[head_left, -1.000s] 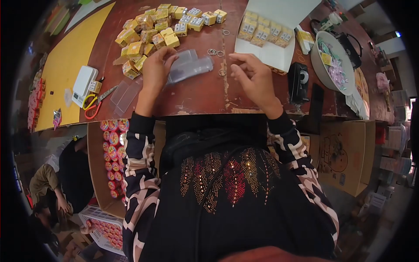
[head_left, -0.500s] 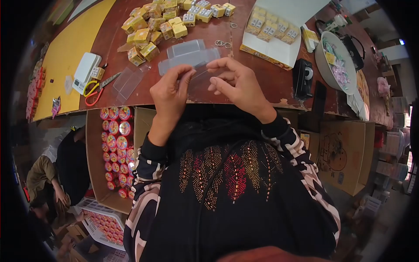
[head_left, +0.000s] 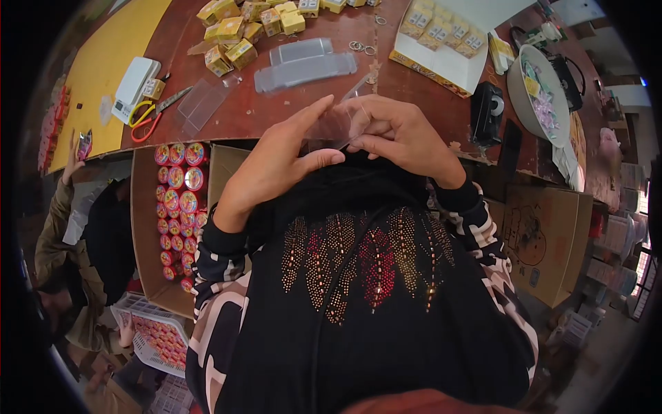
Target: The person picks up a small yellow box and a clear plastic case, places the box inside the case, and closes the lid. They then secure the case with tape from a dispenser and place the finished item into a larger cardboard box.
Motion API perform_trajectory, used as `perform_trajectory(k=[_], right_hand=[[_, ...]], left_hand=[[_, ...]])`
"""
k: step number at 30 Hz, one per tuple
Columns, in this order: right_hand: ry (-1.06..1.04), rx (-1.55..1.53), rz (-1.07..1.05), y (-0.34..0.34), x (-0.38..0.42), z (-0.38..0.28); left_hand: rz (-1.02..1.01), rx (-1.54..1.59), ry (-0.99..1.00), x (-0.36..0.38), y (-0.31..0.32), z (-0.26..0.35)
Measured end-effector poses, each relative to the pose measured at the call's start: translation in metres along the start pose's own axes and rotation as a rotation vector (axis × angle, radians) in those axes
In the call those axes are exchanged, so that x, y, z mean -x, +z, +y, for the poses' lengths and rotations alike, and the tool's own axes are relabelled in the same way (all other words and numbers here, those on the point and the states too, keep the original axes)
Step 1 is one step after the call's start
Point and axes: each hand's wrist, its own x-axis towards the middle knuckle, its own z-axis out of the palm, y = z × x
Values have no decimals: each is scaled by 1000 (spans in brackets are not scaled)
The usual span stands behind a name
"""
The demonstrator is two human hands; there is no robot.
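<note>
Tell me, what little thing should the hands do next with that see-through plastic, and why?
Maybe gently close the left hand's fingers on the clear plastic piece to steady it. The right hand seems to pinch one side, while the left thumb and index finger look spread apart at the other.

Left hand [head_left: 279, 155] at eleven o'clock from view centre, open, fingers [head_left: 318, 114] slanting toward one, thumb [head_left: 323, 159] apart, toward three. Right hand [head_left: 407, 134] at one o'clock, fingers [head_left: 376, 109] curled in pinch, pointing toward ten. Hands near each other, wrists bare, arms bent inward, sleeves [head_left: 224, 241] down to wrists.
</note>
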Motion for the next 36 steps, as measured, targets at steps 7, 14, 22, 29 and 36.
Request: perform_trajectory(k=[7,14,22,29,36], right_hand=[[-108,38,236,-1,10,-24],[-126,-354,168,16,6,24],[-7,-65,516,35,-13,25],[-14,-68,281,30,-37,32],[-223,351,290,7,-154,56]], left_hand=[[181,436,-41,-4,16,-17],[408,630,-103,-5,28,-12],[536,407,-44,-11,43,-22],[432,702,-105,0,27,-41],[469,895,-180,32,1,-60]])
